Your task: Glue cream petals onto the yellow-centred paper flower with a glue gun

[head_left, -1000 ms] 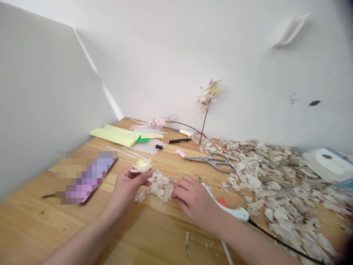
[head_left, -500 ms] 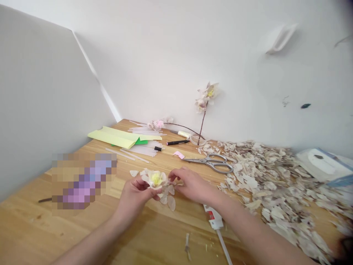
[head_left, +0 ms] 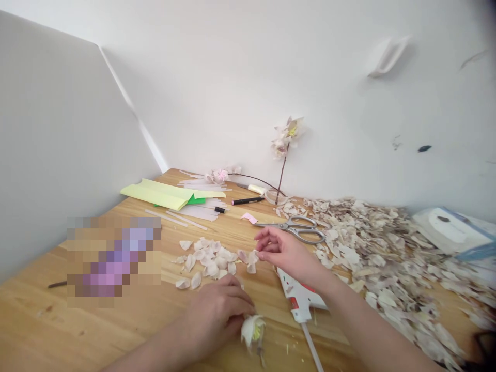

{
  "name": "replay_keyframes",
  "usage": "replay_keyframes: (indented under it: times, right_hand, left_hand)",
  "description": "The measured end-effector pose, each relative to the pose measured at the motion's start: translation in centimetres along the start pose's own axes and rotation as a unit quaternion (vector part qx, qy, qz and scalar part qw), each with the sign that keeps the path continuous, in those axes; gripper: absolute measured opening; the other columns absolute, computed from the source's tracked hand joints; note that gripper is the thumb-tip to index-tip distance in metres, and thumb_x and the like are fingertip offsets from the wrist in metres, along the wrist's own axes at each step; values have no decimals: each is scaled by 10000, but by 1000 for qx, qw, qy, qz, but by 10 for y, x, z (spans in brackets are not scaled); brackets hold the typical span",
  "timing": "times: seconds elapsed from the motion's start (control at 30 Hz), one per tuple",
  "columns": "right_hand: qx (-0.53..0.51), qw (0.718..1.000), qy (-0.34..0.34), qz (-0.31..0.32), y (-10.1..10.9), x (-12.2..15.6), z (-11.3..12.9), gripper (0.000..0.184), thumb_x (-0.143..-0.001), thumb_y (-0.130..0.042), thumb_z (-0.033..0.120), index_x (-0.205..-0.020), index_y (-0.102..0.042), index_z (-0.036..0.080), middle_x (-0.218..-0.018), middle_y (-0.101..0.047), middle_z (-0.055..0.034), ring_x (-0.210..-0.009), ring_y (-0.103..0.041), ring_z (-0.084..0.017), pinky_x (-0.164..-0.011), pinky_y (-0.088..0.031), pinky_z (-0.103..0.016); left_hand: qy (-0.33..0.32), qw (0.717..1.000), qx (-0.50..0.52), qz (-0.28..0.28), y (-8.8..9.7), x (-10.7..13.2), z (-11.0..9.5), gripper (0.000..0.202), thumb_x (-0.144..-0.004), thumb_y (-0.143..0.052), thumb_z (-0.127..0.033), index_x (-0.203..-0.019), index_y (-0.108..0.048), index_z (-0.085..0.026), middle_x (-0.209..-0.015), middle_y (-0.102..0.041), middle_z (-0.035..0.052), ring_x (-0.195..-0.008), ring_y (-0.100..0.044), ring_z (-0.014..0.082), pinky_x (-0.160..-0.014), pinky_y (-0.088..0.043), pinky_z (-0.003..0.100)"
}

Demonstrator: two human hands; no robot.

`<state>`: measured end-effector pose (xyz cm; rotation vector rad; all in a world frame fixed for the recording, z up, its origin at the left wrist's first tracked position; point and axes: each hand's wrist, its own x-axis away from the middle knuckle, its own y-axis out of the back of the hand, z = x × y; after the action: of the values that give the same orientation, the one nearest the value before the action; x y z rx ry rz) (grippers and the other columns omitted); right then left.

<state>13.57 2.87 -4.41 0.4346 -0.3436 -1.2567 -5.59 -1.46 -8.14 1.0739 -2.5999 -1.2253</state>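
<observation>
My left hand (head_left: 222,310) is closed around the back of a white flower with a yellow centre (head_left: 253,329), low over the wooden table and tipped toward the right. My right hand (head_left: 284,253) hovers near the middle, its fingers loosely curved with a gap to the thumb. Its thumb tip is close to a pale petal (head_left: 252,262); whether they touch I cannot tell. Between and beyond the hands spreads a small group of loose petals (head_left: 211,261). Under the right forearm lies a white glue gun (head_left: 296,294) with a glue stick in its rear end.
Grey-handled scissors (head_left: 302,227) lie behind my right hand. A large heap of dried petals (head_left: 372,248) covers the right side. Further back are a black pen (head_left: 247,201), yellow paper (head_left: 158,193), glue sticks (head_left: 197,211) and an upright flower stem (head_left: 282,173). A pixelated purple item (head_left: 120,261) lies left.
My left hand has brought the flower down and right, nearer to me, and turned it sideways. The small petal group is now uncovered. My right hand has moved slightly right, away from the flower.
</observation>
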Motion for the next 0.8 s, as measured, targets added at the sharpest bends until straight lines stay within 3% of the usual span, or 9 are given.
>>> replay_keyframes:
  times: [0.13,0.23,0.37,0.43,0.5,0.7,0.8]
  right_hand:
    - [-44,999,-1,-15,0,14,5,212,-720,-573,144,-913,-504,198,-805,-602,3,-707,-611,-128,-673,-502,-283]
    - [-56,997,-3,-54,-7,21,10,207,-712,-573,128,-893,-509,204,-803,-592,7,-708,-609,-130,-677,-503,-285]
    - [-25,997,17,-73,-23,27,20,199,-737,-545,98,-890,-499,216,-807,-601,7,-734,-632,-134,-704,-520,-283]
    - [-7,997,34,-70,-31,28,24,194,-754,-530,92,-890,-493,225,-809,-606,10,-742,-643,-135,-712,-528,-283]
    - [2,997,43,-67,-36,29,26,195,-763,-521,90,-894,-487,232,-808,-608,17,-739,-651,-135,-705,-535,-282]
    - [4,996,25,-85,-39,28,25,202,-766,-527,102,-912,-475,232,-836,-624,3,-761,-652,-142,-708,-535,-296]
    - [15,996,31,-77,-38,28,24,230,-756,-522,71,-918,-477,227,-815,-636,3,-759,-644,-139,-720,-527,-300]
  left_hand:
    - [4,1000,17,-18,9,3,4,467,-661,-471,33,-999,-657,-231,-996,-682,24,-932,-530,200,-829,-403,309]
    - [69,989,97,-83,17,6,5,511,-575,-474,44,-993,-623,-208,-1029,-645,37,-960,-524,209,-865,-393,330]
    - [181,923,284,-184,17,1,4,193,-746,-540,-170,-931,-592,-182,-920,-640,53,-829,-570,184,-760,-448,306]
    - [212,879,373,-208,14,-4,3,201,-744,-600,-290,-901,-604,-165,-876,-656,60,-787,-596,175,-725,-470,288]
    - [235,853,412,-220,12,-8,3,241,-709,-647,-326,-876,-640,-154,-837,-679,60,-723,-610,156,-680,-490,264]
    - [263,840,395,-264,9,-7,6,210,-680,-670,-301,-843,-713,-176,-766,-717,50,-703,-650,180,-577,-533,253]
    - [254,868,317,-285,6,-4,8,184,-695,-650,-287,-828,-723,-184,-812,-724,62,-709,-657,191,-575,-542,261]
